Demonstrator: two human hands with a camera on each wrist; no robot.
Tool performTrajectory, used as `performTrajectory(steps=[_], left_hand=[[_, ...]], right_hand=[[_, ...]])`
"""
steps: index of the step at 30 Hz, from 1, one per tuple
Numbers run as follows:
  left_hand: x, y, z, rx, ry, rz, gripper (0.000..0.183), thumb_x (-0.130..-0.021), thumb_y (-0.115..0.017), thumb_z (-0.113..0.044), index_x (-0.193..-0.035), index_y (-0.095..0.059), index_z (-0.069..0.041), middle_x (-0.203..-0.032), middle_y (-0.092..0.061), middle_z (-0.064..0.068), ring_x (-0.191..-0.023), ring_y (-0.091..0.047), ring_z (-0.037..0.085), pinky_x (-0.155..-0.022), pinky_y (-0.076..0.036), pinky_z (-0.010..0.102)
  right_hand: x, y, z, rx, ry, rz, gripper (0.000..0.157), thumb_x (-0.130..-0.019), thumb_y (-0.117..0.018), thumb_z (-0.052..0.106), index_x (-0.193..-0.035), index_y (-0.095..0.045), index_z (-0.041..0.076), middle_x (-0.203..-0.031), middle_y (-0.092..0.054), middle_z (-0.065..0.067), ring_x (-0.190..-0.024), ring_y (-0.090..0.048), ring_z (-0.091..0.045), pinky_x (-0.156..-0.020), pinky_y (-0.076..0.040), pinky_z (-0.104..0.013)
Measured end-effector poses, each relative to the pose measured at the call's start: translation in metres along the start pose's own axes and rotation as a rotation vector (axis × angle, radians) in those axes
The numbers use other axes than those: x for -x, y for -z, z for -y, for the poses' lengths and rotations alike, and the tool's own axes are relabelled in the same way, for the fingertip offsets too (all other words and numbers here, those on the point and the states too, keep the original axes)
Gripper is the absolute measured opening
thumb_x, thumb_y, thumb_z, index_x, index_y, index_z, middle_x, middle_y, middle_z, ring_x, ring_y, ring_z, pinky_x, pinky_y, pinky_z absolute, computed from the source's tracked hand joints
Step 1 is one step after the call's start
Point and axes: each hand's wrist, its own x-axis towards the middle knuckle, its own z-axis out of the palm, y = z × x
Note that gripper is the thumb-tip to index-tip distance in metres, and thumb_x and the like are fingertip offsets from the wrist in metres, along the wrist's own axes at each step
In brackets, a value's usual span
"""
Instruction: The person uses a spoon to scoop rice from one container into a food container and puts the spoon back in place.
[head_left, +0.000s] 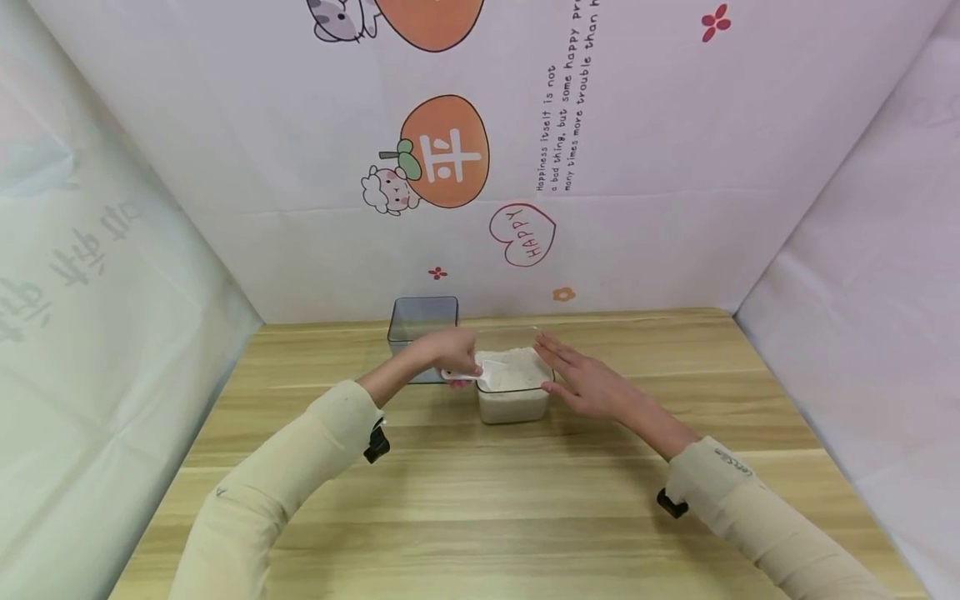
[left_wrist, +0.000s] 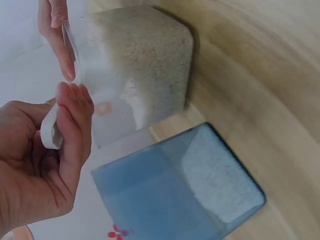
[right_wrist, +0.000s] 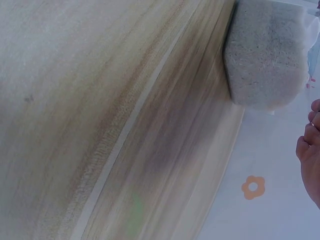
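Head view: I see a white scoop (head_left: 491, 375) sitting over the near-left part of a clear container (head_left: 513, 390), its blade at the pale, grainy contents (head_left: 521, 365). The left hand (head_left: 453, 348) is closed around the scoop's handle, and from the left wrist I can make out the handle's end looping out of the curled fingers. The right hand (head_left: 592, 385) has its fingers fairly straight and thumb apart, resting at the container's right rim; it has no tool in it. Just left of the clear container I have a taller-looking bluish container (head_left: 423, 318), partly behind the left forearm, with white material (left_wrist: 212, 175) low inside it. Both stand near the back edge of a wood-grain table (head_left: 480, 517). Beyond, I see a white backdrop (head_left: 645, 167) printed with orange fruit, cartoon animals, lettering and a "HAPPY" heart (head_left: 522, 235), with pale sheets on either side.
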Motion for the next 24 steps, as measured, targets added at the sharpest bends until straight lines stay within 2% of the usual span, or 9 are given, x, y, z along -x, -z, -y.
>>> performTrajectory(steps=[4, 7, 10, 18, 19, 21, 24], left_hand=[[0.000, -0.005, 0.012, 0.125, -0.043, -0.008, 0.032, -0.099, -0.062, -0.016, -0.072, -0.073, -0.004, -0.067, -0.070, 0.007, -0.057, -0.065, 0.015, -0.061, -0.058, 0.032], [-0.001, -0.009, 0.019, 0.192, -0.077, -0.011, 0.032, -0.101, -0.060, -0.015, -0.078, -0.073, 0.003, -0.068, -0.070, 0.009, -0.057, -0.066, 0.016, -0.064, -0.059, 0.035], [0.001, -0.013, 0.023, 0.223, -0.092, -0.022, 0.031, -0.101, -0.059, -0.015, -0.082, -0.073, 0.006, -0.069, -0.071, 0.011, -0.055, -0.065, 0.013, -0.060, -0.058, 0.031], [0.008, -0.019, 0.033, 0.291, -0.107, -0.080, 0.029, -0.099, -0.061, -0.011, -0.079, -0.075, 0.005, -0.064, -0.070, 0.006, -0.052, -0.064, 0.008, -0.065, -0.061, 0.036], [0.009, -0.019, 0.035, 0.297, -0.111, -0.090, 0.029, -0.099, -0.061, -0.011, -0.079, -0.075, 0.004, -0.064, -0.070, 0.006, -0.053, -0.067, 0.015, -0.066, -0.061, 0.037], [0.010, -0.021, 0.038, 0.306, -0.123, -0.107, 0.029, -0.099, -0.061, -0.010, -0.079, -0.075, 0.004, -0.064, -0.070, 0.004, -0.055, -0.068, 0.017, -0.063, -0.060, 0.034], [0.011, -0.023, 0.041, 0.314, -0.141, -0.129, 0.028, -0.099, -0.061, -0.010, -0.079, -0.076, 0.003, -0.065, -0.070, 0.006, -0.059, -0.070, 0.022, -0.065, -0.061, 0.038]], right_hand=[[-0.001, 0.000, 0.001, -0.001, -0.001, 0.001, 0.065, -0.104, -0.051, 0.034, -0.157, -0.026, 0.003, -0.164, -0.023, -0.019, -0.150, -0.028, -0.033, -0.113, -0.039, -0.051], [0.000, 0.001, 0.002, -0.009, -0.003, 0.006, 0.066, -0.104, -0.051, 0.033, -0.157, -0.025, 0.003, -0.165, -0.021, -0.018, -0.151, -0.027, -0.033, -0.113, -0.038, -0.051], [0.000, 0.001, 0.002, -0.015, -0.006, 0.005, 0.066, -0.104, -0.052, 0.032, -0.156, -0.026, 0.002, -0.165, -0.020, -0.017, -0.150, -0.028, -0.034, -0.112, -0.039, -0.052], [0.001, -0.002, 0.002, -0.013, -0.016, 0.004, 0.067, -0.104, -0.052, 0.033, -0.157, -0.024, 0.002, -0.165, -0.021, -0.019, -0.149, -0.030, -0.034, -0.111, -0.041, -0.051], [0.001, -0.003, 0.001, -0.011, -0.016, 0.002, 0.067, -0.104, -0.052, 0.033, -0.157, -0.024, 0.002, -0.164, -0.021, -0.019, -0.149, -0.030, -0.034, -0.111, -0.041, -0.051], [0.001, -0.003, 0.001, -0.010, -0.016, -0.003, 0.067, -0.104, -0.052, 0.032, -0.157, -0.024, 0.002, -0.164, -0.023, -0.020, -0.149, -0.030, -0.034, -0.110, -0.041, -0.051], [0.001, -0.003, 0.002, -0.011, -0.015, -0.008, 0.067, -0.104, -0.052, 0.032, -0.157, -0.024, 0.002, -0.164, -0.023, -0.020, -0.149, -0.030, -0.034, -0.110, -0.041, -0.052]])
